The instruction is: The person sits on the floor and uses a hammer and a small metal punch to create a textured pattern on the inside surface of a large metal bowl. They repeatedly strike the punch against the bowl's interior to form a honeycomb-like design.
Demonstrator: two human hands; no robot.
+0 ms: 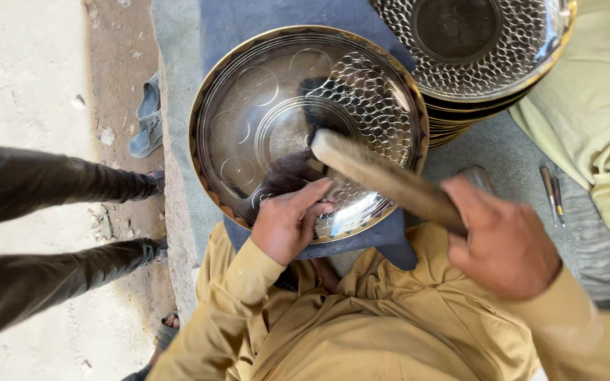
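A round shiny metal tray [262, 99] with a gold rim lies tilted on a dark blue cloth [248, 28] before me. Circles are engraved on its left half and a dimpled honeycomb pattern covers its right half. My left hand [287, 222] rests on the tray's near rim with the fingers closed on a small tool that I cannot make out. My right hand [506, 236] grips the handle of a wooden mallet [383, 180], whose head hovers over the tray's middle.
A stack of similar patterned trays [492, 53] stands at the back right. Two thin metal punches [552, 190] lie on the grey ground at right. Another person's legs [51, 183] stand at left, and a grey sandal [146, 116] lies nearby. A pale yellow-green garment [594, 106] is at far right.
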